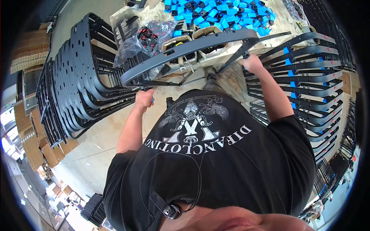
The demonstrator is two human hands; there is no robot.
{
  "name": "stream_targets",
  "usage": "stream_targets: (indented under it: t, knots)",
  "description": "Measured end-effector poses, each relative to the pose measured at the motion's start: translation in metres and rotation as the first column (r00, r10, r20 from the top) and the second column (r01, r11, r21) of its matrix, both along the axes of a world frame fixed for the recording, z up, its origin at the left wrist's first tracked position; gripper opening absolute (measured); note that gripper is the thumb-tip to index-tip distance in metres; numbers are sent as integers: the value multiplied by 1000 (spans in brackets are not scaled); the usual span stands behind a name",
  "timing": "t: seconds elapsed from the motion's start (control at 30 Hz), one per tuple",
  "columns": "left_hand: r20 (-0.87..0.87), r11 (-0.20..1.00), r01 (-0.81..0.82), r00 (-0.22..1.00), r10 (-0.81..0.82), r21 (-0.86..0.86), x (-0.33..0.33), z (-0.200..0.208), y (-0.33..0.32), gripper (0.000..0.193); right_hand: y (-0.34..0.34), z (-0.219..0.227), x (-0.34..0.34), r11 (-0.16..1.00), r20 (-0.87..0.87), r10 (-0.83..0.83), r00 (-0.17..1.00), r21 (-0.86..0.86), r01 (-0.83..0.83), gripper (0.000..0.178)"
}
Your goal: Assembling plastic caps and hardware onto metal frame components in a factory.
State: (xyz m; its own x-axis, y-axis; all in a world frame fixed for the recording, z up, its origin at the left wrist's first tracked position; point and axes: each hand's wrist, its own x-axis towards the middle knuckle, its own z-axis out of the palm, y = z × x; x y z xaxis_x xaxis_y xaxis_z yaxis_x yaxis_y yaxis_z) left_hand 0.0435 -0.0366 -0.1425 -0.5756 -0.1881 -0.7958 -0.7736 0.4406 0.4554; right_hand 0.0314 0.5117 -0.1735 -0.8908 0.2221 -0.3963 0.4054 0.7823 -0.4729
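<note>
1. Frame (208, 41): dark grey, long, rounded corners. Held in front of the body, between both hands, at the near edge of the table. Slanted in view, left end nearer the wearer, right end farther out.
2. Left hand (144, 98): fingers curled in, grasping the frame near its left corner, from the near side. Exact finger contact partly hidden. Small blue spot at the palm side; can't tell what it is.
3. Right hand (252, 64): arm reached out farther than the left. Fingers clenched around a dark bar of the same frame, close to its right end. Fingertips partly hidden.
4. Left stack (73, 73): many similar dark frames, packed tight, just beside the held one's left end. Slots visible along the outer faces.
5. Right stack (318, 91): more dark frames, layered with gaps, beside the right forearm. Blue pieces show among the layers.
6. Table (152, 17): light, worn top, beyond the frame. Big loose heap of blue parts (212, 15) on it, some black pieces mixed in.
7. Left of the heap: clear bag (129, 48) with red-and-black parts (148, 38) showing.
8. Between heap and frame: two open boxes (194, 57) of small dark parts, partly behind the frame's top band.
9. Floor (100, 154): pale concrete. Flat brown cartons (32, 57) at far left, beyond the left stack.
10. Wearer: black T-shirt (231, 165), light print on the chest, thin dark cable looped over it.
</note>
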Motion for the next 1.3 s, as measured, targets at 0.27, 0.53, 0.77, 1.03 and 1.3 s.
stream_targets:
  t: [0.27,0.53,0.77,1.03,1.3]
  knots:
    - [117,725,-408,901,418,555,5,-23,-13,15,-9,-8,15,148,337,-322,885,-905,399,27]
    - [290,805,-444,891,350,394,-9,37,-7,27,-21,71,9,365,589,-367,720,-621,694,30]
    - [50,880,-366,928,369,303,4,20,9,17,-27,77,7,474,527,-425,736,-563,677,35]
    - [98,911,-333,943,319,241,2,17,9,15,-22,84,6,473,557,-391,733,-562,679,32]
    - [98,914,-330,944,316,237,3,12,12,10,-30,-26,27,927,-289,-368,884,-189,324,45]
